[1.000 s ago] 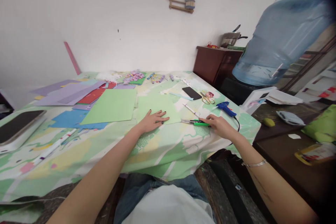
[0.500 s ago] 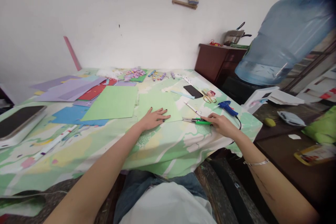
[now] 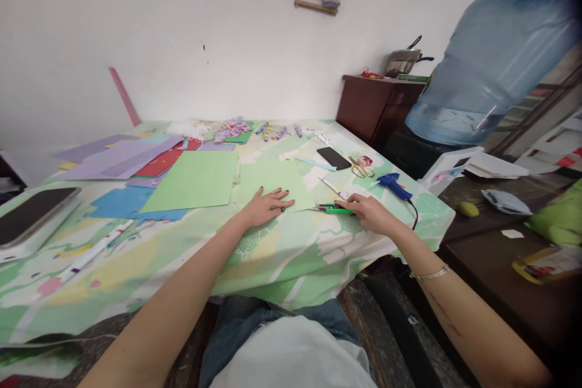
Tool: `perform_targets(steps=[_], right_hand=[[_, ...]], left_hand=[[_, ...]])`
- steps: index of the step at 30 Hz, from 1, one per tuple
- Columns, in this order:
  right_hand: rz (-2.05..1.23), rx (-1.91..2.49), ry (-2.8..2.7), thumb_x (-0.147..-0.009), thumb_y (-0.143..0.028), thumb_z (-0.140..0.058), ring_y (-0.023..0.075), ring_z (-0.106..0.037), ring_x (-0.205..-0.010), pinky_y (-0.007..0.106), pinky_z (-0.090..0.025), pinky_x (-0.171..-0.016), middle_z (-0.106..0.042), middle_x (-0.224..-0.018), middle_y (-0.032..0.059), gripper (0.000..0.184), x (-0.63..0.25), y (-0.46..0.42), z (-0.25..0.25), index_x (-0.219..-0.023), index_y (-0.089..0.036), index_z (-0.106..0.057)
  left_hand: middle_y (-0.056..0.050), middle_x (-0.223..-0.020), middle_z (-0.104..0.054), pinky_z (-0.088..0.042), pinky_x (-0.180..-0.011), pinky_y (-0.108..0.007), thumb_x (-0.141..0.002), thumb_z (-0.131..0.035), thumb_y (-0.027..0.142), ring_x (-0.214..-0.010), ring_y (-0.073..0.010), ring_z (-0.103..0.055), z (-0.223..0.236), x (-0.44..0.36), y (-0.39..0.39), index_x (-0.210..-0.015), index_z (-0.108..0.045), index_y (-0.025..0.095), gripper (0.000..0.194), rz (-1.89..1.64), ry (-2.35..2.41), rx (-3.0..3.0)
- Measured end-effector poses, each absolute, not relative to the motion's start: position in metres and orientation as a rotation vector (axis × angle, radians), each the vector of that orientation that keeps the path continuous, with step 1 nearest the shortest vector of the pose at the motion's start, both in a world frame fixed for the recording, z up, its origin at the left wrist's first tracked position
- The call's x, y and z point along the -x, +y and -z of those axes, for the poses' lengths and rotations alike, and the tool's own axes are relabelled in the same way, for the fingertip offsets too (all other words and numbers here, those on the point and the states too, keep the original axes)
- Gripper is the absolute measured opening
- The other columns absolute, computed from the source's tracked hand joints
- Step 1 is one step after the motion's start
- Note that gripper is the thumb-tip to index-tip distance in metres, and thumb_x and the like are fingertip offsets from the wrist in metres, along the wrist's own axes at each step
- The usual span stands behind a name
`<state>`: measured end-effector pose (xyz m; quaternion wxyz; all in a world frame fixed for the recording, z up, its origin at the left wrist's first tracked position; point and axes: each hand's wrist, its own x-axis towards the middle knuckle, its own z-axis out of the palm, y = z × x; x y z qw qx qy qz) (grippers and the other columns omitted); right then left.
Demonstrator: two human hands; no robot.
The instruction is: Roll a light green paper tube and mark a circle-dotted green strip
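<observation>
My left hand [image 3: 266, 206] lies flat with fingers spread on a light green sheet of paper [image 3: 273, 177], pressing its near edge. At the sheet's right corner, my right hand [image 3: 369, 212] has its fingers closed on a green utility knife [image 3: 335, 209]. The knife lies low over the cloth, its tip pointing left at the paper's edge; the far end is hidden under my fingers. Just beyond it lies a white pen [image 3: 331, 187]. Another green sheet [image 3: 195, 179] rests left of my left hand.
Back right on the table are a black phone [image 3: 334, 158], gold-handled scissors [image 3: 362, 167] and a blue glue gun [image 3: 394, 185] with a cord. Purple sheets [image 3: 122, 157], a blue sheet [image 3: 118, 202] and a boxed device [image 3: 36, 215] lie left. A water bottle [image 3: 491, 60] stands right.
My right hand has shifted left with its fingers further along the knife, and less of the knife shows in front of it. My left hand stays on the paper.
</observation>
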<state>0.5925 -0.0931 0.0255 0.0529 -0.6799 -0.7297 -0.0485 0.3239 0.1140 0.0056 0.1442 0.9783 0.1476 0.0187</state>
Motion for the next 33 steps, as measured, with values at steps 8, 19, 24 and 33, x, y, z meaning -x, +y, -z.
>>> perform_targets(steps=[8,19,24,33], right_hand=[[0.144,2.006,-2.224,-0.069,0.002,-0.041,0.0149,-0.054,-0.073,0.025,-0.036,-0.066,-0.058,-0.098,0.0060,0.068,-0.600,-0.093,-0.026,-0.129,-0.031,-0.049],[0.042,1.971,-2.257,-0.068,0.002,-0.041,0.0156,-0.056,-0.076,0.024,-0.038,-0.069,-0.059,-0.100,0.0060,0.068,-0.593,-0.079,-0.028,-0.128,-0.029,-0.050],[0.029,1.964,-2.258,-0.068,0.001,-0.041,0.0152,-0.056,-0.075,0.024,-0.039,-0.069,-0.059,-0.101,0.0063,0.067,-0.595,-0.080,-0.029,-0.127,-0.029,-0.051],[0.071,2.031,-2.234,-0.070,0.001,-0.041,0.0146,-0.054,-0.072,0.024,-0.037,-0.068,-0.057,-0.098,0.0060,0.068,-0.584,-0.085,-0.028,-0.131,-0.030,-0.046]], left_hand=[[0.003,-0.148,-0.022,-0.004,-0.105,-0.059,-0.091,-0.032,0.030,-0.137,-0.0208,-0.015,-0.007,-0.325,0.113,-0.132,-0.035,0.043,0.043,-0.047,0.441,-2.827],[0.004,-0.148,-0.023,-0.004,-0.105,-0.060,-0.091,-0.033,0.030,-0.137,-0.0215,-0.015,-0.007,-0.324,0.114,-0.132,-0.036,0.043,0.043,-0.045,0.438,-2.819],[0.004,-0.148,-0.023,-0.004,-0.105,-0.060,-0.090,-0.034,0.029,-0.137,-0.0214,-0.016,-0.005,-0.324,0.114,-0.131,-0.036,0.044,0.043,-0.058,0.443,-2.811],[0.003,-0.148,-0.024,-0.004,-0.104,-0.061,-0.090,-0.036,0.028,-0.137,-0.0206,-0.016,-0.004,-0.325,0.115,-0.130,-0.037,0.044,0.044,-0.070,0.434,-2.802]])
